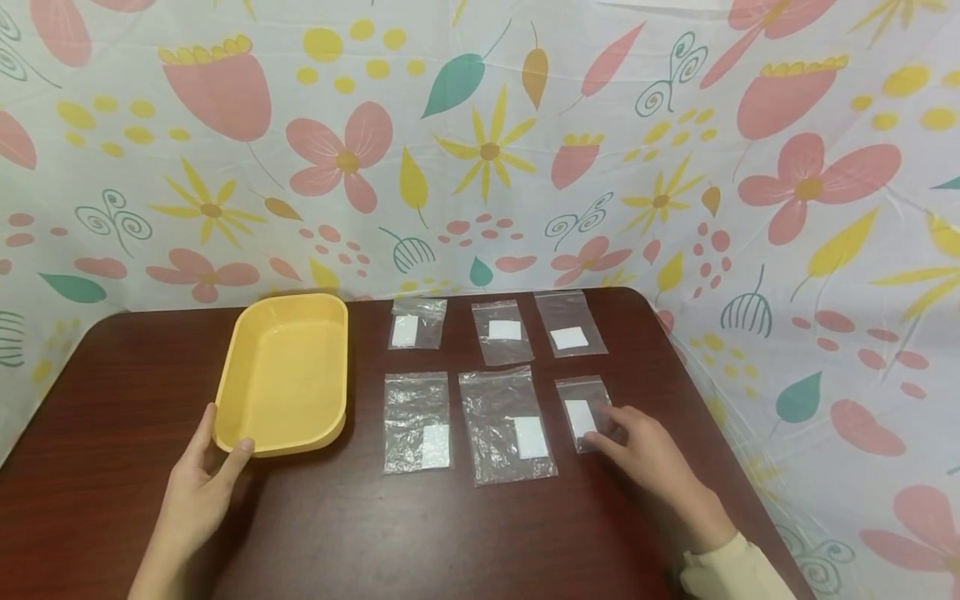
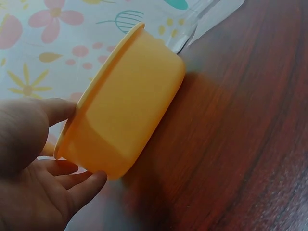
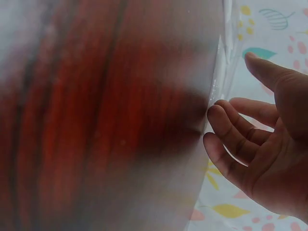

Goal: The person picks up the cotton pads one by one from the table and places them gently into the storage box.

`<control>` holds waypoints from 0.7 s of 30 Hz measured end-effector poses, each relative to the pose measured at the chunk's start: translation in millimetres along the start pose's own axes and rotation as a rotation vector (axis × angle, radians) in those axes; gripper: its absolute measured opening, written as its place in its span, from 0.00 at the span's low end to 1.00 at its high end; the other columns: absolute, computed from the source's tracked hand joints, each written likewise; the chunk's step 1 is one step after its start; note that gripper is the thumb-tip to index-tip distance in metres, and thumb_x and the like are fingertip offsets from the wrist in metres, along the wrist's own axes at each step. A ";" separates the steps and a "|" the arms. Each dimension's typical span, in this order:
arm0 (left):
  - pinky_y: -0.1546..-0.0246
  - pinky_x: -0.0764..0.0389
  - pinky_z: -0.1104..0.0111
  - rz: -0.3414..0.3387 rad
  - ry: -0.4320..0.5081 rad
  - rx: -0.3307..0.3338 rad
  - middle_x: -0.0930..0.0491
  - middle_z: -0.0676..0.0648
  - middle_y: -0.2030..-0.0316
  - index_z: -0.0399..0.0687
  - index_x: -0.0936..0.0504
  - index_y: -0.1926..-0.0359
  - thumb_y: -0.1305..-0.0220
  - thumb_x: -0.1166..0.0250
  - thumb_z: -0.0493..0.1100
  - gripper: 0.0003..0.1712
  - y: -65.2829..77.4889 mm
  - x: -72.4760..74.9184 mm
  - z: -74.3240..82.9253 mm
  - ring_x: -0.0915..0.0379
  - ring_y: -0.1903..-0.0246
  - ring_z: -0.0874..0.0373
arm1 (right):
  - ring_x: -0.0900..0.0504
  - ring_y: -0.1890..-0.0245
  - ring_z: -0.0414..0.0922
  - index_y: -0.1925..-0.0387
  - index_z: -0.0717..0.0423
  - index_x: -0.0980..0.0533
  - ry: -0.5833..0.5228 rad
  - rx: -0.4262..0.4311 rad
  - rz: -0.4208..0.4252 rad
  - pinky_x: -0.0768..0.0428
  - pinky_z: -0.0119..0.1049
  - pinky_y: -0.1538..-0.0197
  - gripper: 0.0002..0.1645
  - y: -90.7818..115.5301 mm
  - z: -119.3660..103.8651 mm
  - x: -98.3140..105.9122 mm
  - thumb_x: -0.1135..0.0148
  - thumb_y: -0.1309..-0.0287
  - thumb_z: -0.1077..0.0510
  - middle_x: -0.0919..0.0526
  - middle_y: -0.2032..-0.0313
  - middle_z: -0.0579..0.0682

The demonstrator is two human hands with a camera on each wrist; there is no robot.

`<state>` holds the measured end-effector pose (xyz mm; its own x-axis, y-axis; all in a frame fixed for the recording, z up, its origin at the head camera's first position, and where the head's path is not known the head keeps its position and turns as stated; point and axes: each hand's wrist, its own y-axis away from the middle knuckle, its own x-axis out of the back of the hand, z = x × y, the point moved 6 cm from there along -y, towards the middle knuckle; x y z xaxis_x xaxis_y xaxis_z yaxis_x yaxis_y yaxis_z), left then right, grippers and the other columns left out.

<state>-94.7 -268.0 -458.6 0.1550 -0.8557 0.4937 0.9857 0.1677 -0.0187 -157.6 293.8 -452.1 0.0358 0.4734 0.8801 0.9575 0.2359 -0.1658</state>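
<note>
A yellow plastic tray [image 1: 300,375] sits at the left of the table. My left hand [image 1: 197,492] grips its near left corner; in the left wrist view the thumb lies over the rim and the fingertips [image 2: 98,180] touch the outside wall. My right hand [image 1: 651,454] is over the near right zip-lock bag [image 1: 597,392], a small clear one with a white rectangle [image 1: 579,418] in it. Its fingers are loosely bent, and the right wrist view shows the thumb [image 3: 264,70] well apart from the fingertips.
Beside that bag lie two larger zip-lock bags [image 1: 408,400] [image 1: 495,446]. Three smaller ones form the back row, including a left bag [image 1: 429,312] and a right bag [image 1: 573,310]. Each contains a white rectangle. A flowered cloth [image 1: 487,233] hangs behind the dark wooden table [image 1: 360,533].
</note>
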 end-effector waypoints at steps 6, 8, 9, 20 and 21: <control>0.52 0.39 0.92 -0.010 -0.010 0.008 0.50 0.29 0.26 0.55 0.65 0.19 0.24 0.42 0.49 0.48 0.3 -0.7 -1.5 0.44 0.33 0.30 | 0.25 0.71 0.42 0.47 0.61 0.17 0.027 -0.026 -0.043 0.24 0.40 0.66 0.28 -4.8 2.2 -3.6 0.23 0.46 0.50 0.23 0.71 0.45; 0.53 0.38 0.92 -0.010 -0.010 0.005 0.50 0.30 0.26 0.55 0.65 0.19 0.24 0.42 0.49 0.48 -0.3 -0.8 -1.4 0.44 0.33 0.30 | 0.26 0.71 0.42 0.49 0.59 0.16 0.035 -0.031 -0.049 0.25 0.39 0.67 0.26 -5.4 2.6 -4.4 0.22 0.47 0.50 0.23 0.72 0.45; 0.54 0.38 0.92 -0.009 -0.008 0.003 0.50 0.30 0.26 0.54 0.64 0.19 0.24 0.41 0.49 0.48 -0.6 -0.8 -1.2 0.44 0.33 0.30 | 0.26 0.72 0.42 0.49 0.59 0.16 0.039 -0.035 -0.052 0.25 0.39 0.67 0.26 -5.6 2.7 -4.6 0.22 0.47 0.50 0.24 0.72 0.45; 0.53 0.38 0.92 -0.005 0.011 -0.004 0.51 0.31 0.26 0.53 0.65 0.19 0.24 0.42 0.48 0.48 -0.5 -0.8 -0.7 0.45 0.33 0.30 | 0.27 0.71 0.41 0.56 0.58 0.14 0.101 -0.044 -0.052 0.23 0.44 0.66 0.20 -6.7 0.4 -4.5 0.21 0.49 0.53 0.22 0.70 0.44; 0.52 0.38 0.92 -0.006 0.012 -0.004 0.52 0.32 0.25 0.54 0.65 0.19 0.24 0.42 0.48 0.48 -0.2 -0.8 -1.0 0.46 0.32 0.30 | 0.27 0.72 0.41 0.57 0.58 0.14 0.105 -0.042 -0.050 0.23 0.44 0.66 0.19 -6.7 0.1 -4.4 0.21 0.49 0.54 0.22 0.71 0.44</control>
<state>-95.0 -267.8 -459.8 0.1501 -0.8623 0.4836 0.9868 0.1611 -0.0191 -164.2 290.3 -454.9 0.0153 0.3698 0.9290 0.9700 0.2200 -0.1036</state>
